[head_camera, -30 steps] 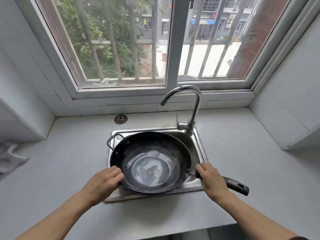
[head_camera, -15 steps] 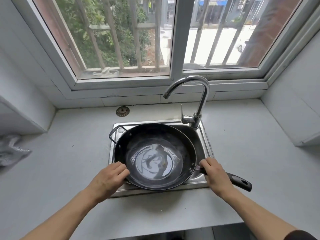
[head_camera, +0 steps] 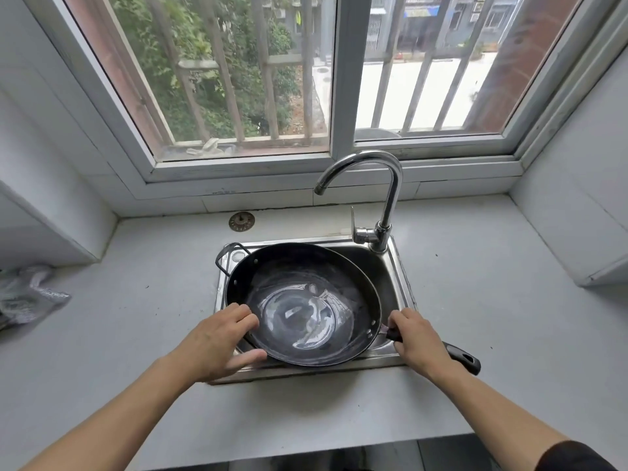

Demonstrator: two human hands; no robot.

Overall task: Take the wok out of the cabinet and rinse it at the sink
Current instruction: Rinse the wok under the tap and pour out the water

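A black wok (head_camera: 302, 300) sits in the steel sink (head_camera: 401, 277), filling most of the basin, with a film of water on its bottom. Its long black handle (head_camera: 464, 358) points to the right front, and a small loop handle (head_camera: 226, 256) sticks out at the back left. My right hand (head_camera: 418, 341) grips the long handle close to the wok's rim. My left hand (head_camera: 221, 341) holds the wok's near left rim, fingers over the edge and thumb underneath. The chrome tap (head_camera: 380, 188) arches over the back of the sink; no water runs from it.
Grey countertop (head_camera: 492, 300) surrounds the sink on all sides. A crumpled plastic bag (head_camera: 27, 294) lies at the far left. A round drain cover (head_camera: 241, 222) sits on the counter behind the sink. White wall cabinets flank the barred window (head_camera: 333, 79).
The wok has tilted and shifted slightly in the sink, and the water film inside has swirled. Both hands keep their hold; my left thumb has slid under the rim.
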